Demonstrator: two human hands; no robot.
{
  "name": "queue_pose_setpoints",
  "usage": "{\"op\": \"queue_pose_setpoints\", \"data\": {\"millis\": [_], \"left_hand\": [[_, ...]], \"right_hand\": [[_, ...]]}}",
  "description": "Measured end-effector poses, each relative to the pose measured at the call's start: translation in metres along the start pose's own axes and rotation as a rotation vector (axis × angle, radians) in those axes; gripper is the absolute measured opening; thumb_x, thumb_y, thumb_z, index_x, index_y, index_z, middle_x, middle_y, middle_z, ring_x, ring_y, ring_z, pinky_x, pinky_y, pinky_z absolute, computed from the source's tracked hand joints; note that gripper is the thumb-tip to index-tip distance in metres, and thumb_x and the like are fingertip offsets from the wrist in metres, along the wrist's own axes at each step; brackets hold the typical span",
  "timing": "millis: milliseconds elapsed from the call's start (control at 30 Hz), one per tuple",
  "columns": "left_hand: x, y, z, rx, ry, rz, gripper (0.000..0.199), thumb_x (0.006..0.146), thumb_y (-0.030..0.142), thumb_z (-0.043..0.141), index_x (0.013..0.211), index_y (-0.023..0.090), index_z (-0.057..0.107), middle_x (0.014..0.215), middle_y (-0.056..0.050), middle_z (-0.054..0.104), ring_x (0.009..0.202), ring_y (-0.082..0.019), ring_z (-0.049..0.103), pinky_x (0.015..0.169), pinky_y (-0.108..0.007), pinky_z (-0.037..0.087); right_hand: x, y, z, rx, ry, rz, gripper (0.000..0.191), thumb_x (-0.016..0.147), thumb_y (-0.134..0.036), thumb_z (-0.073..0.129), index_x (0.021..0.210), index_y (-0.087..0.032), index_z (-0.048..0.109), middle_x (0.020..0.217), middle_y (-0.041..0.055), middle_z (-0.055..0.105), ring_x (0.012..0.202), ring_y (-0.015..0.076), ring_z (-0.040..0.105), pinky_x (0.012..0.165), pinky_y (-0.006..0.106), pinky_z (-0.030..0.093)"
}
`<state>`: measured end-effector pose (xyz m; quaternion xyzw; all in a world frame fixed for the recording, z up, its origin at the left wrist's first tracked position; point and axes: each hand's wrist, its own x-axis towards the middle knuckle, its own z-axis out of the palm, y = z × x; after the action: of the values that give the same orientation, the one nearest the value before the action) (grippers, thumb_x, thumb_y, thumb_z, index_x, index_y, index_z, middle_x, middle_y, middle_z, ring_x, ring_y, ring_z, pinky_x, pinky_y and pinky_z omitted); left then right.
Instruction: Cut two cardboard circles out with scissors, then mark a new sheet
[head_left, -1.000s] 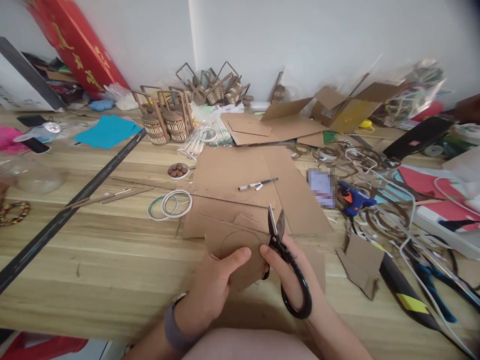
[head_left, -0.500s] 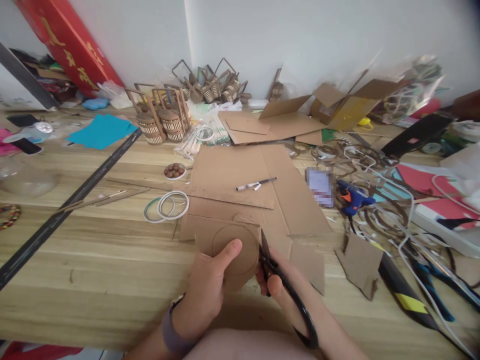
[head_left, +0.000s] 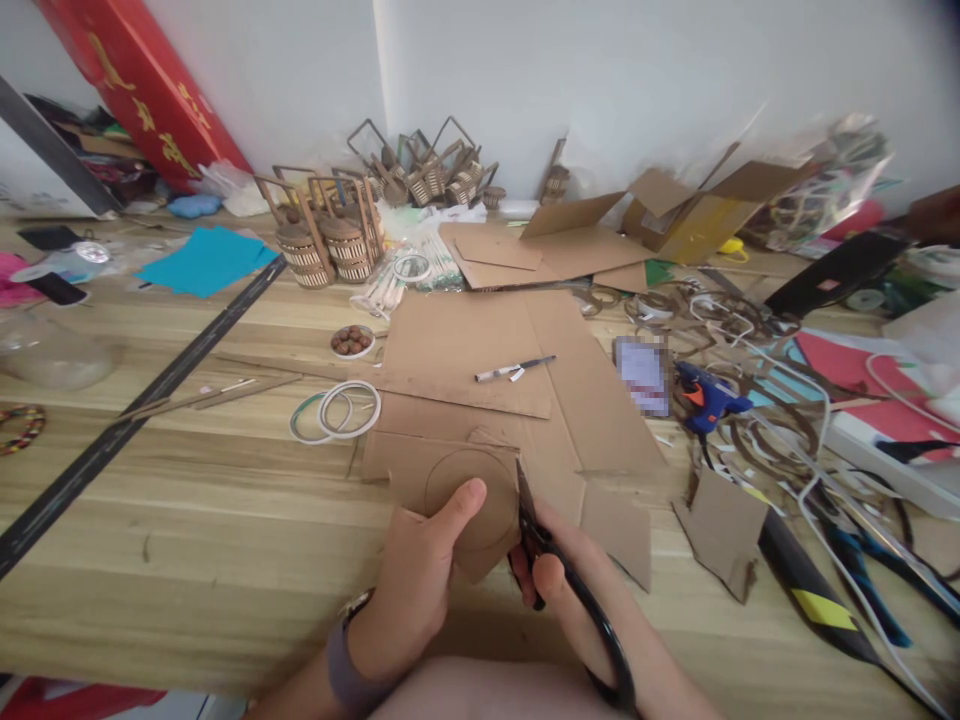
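My left hand [head_left: 424,560] grips a piece of brown cardboard [head_left: 491,470] with a circle drawn on it, thumb pressed flat across the circle. In my right hand [head_left: 559,575] are black-handled scissors [head_left: 611,650], their blades at the right edge of that piece, close to the drawn line. The fingers below the scissors are partly hidden. Under and behind the piece lie larger cardboard sheets [head_left: 465,330], with a pen [head_left: 515,369] resting on them. Two tape rings [head_left: 349,410] lie just to the left.
Small bamboo baskets [head_left: 349,250] stand at the back. A bowl of brown balls [head_left: 352,341] is left of the sheets. To the right lie a blue glue gun [head_left: 709,398], white cable, pliers [head_left: 862,570] and cardboard scraps [head_left: 724,530]. A dark strip [head_left: 150,410] crosses the left side.
The scissor blades have closed somewhat at the cardboard's right edge. My left hand keeps its hold, and the piece has hardly moved.
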<state>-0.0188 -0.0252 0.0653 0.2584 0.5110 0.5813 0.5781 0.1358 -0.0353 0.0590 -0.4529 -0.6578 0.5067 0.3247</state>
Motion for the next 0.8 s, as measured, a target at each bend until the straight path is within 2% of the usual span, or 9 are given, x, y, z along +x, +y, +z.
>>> {"op": "queue_pose_setpoints", "data": {"millis": [133, 233, 567, 800], "left_hand": [[0.0002, -0.0001, 0.0006, 0.029, 0.007, 0.000, 0.038, 0.075, 0.036, 0.077, 0.110, 0.024, 0.072, 0.110, -0.004, 0.077, 0.124, -0.027, 0.061, 0.110, -0.040, 0.041], [0.0003, -0.0006, 0.0007, 0.038, 0.011, -0.002, 0.041, 0.073, 0.037, 0.078, 0.111, 0.023, 0.072, 0.110, -0.005, 0.077, 0.128, -0.029, 0.058, 0.112, -0.041, 0.040], [-0.0027, 0.0023, 0.0025, 0.096, 0.069, -0.012, 0.051, 0.067, 0.040, 0.082, 0.114, 0.023, 0.071, 0.116, -0.006, 0.075, 0.130, -0.031, 0.056, 0.114, -0.043, 0.037], [-0.0039, 0.0044, 0.0040, 0.109, 0.051, -0.020, 0.048, 0.068, 0.040, 0.080, 0.111, 0.021, 0.071, 0.114, -0.006, 0.075, 0.125, -0.031, 0.058, 0.114, -0.042, 0.037]], "right_hand": [[-0.0011, -0.0031, -0.0002, 0.037, 0.006, 0.005, 0.067, 0.086, -0.084, 0.035, 0.079, -0.021, 0.053, 0.063, -0.0034, 0.047, 0.053, 0.0131, 0.041, 0.051, 0.026, 0.033], [-0.0020, -0.0051, -0.0012, 0.033, 0.014, 0.018, 0.065, 0.086, -0.084, 0.036, 0.074, -0.021, 0.051, 0.060, -0.0038, 0.046, 0.052, 0.0131, 0.040, 0.050, 0.026, 0.032], [-0.0051, -0.0045, -0.0012, 0.047, 0.027, 0.036, 0.066, 0.086, -0.084, 0.037, 0.070, -0.022, 0.049, 0.057, -0.0041, 0.044, 0.050, 0.0126, 0.038, 0.048, 0.026, 0.030], [-0.0054, -0.0054, 0.0004, 0.038, 0.033, 0.053, 0.067, 0.084, -0.086, 0.036, 0.069, -0.022, 0.048, 0.056, -0.0043, 0.044, 0.049, 0.0128, 0.038, 0.048, 0.026, 0.029]]}}
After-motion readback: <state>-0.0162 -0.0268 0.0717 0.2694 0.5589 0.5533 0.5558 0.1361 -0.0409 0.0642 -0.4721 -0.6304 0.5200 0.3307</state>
